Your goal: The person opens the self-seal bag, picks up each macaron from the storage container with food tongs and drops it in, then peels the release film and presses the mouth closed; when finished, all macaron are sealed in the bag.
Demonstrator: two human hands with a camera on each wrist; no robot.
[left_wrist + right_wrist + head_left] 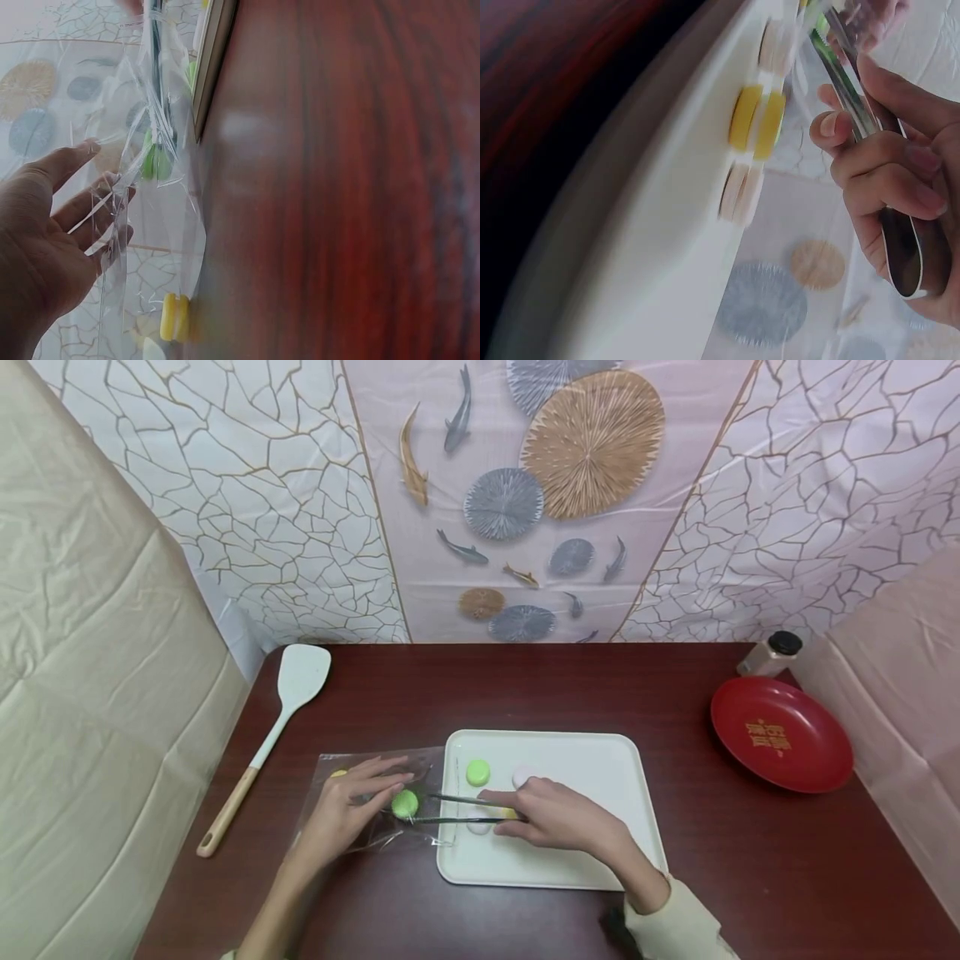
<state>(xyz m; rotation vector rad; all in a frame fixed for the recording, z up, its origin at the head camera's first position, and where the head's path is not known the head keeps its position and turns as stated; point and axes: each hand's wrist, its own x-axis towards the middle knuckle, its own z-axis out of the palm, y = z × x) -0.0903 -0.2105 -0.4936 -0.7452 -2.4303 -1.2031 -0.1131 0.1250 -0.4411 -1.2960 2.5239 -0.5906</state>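
My right hand (558,814) grips metal tongs (901,251) above the white tray (547,868). The two arms of the tongs point left into a clear plastic bag (427,768), with a green macaron (405,804) at their tips. My left hand (348,802) lies over the bag with loosely spread fingers; plastic film shows around the fingertips in the left wrist view. A yellow macaron (175,316) is also in the bag. On the tray sit another green macaron (477,772), pale macarons (523,775) and a yellow macaron (757,122), partly hidden by my right hand in the head view.
To the left lies a white spatula (303,675) with a wooden handle. A red plate (780,735) is at the right, with a black-capped jar (768,656) behind it. The dark wooden table (390,693) ends at a patterned cloth backdrop.
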